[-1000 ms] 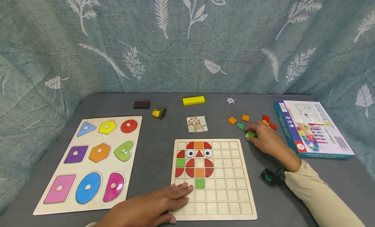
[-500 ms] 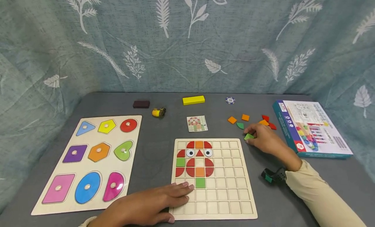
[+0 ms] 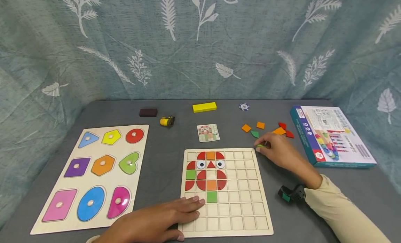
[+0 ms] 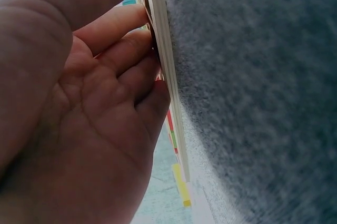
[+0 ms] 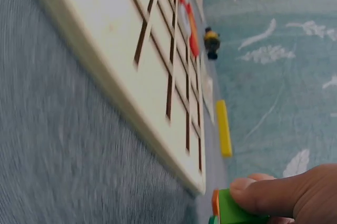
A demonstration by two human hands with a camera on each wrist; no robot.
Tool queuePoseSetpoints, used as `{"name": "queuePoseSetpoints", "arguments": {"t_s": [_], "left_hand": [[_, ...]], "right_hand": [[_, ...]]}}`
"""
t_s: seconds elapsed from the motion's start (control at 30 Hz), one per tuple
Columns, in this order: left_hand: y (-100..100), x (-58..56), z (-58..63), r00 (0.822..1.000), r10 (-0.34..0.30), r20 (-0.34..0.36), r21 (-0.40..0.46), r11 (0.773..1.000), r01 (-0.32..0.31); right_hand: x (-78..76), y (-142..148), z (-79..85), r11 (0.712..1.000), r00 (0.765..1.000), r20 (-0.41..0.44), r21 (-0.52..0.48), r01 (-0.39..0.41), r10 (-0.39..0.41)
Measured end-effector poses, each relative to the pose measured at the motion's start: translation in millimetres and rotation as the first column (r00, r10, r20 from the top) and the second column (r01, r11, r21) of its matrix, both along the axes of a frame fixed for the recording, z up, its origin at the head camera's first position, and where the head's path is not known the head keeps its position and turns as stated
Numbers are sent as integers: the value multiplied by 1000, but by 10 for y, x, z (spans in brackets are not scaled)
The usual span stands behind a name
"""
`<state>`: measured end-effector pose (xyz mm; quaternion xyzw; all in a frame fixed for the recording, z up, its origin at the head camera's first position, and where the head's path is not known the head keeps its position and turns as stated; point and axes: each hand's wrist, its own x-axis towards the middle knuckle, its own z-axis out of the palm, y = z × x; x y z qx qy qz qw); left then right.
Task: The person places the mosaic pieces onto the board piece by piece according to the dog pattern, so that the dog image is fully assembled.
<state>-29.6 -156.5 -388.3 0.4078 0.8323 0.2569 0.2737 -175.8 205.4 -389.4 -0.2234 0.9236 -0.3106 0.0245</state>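
Observation:
My right hand pinches a green tile between thumb and fingers, just beyond the far right corner of the wooden grid board. In the head view the fingers cover most of that tile. My left hand lies with extended fingers on the board's near left part; in the left wrist view its fingertips touch the board's edge. Red, orange and green pieces and two eye tiles fill some cells at the board's upper left, with a green square lower down. A small picture card lies behind the board.
Loose orange squares, a dark green piece and red pieces lie beyond my right hand. A box is at right, a knobbed shape puzzle at left. A yellow block and a poker chip lie behind.
My right hand has moved slightly left toward the board with the green tile, away from the loose pieces. My left hand stays on the board.

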Motion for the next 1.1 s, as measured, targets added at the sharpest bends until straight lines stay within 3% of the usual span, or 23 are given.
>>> {"name": "queuePoseSetpoints", "arguments": {"t_s": [0.2,0.4,0.8,1.1], "left_hand": [[-4,-15,4,1000,-2,18,21,1000,1],[-16,-22,-1,1000,-15,5,37,999,15],[-15,-4,12,1000,1,-6,6,1000,-1],[15,7,19,997,0,-77,10,1000,1]], "right_hand": [[101,-99,52,997,998,7,-57,-56,57],[192,-242,59,979,984,9,-107,-173,175],[358,-515,80,920,929,8,-147,-364,369],[539,-695,116,886,886,120,-192,-422,448]]}}
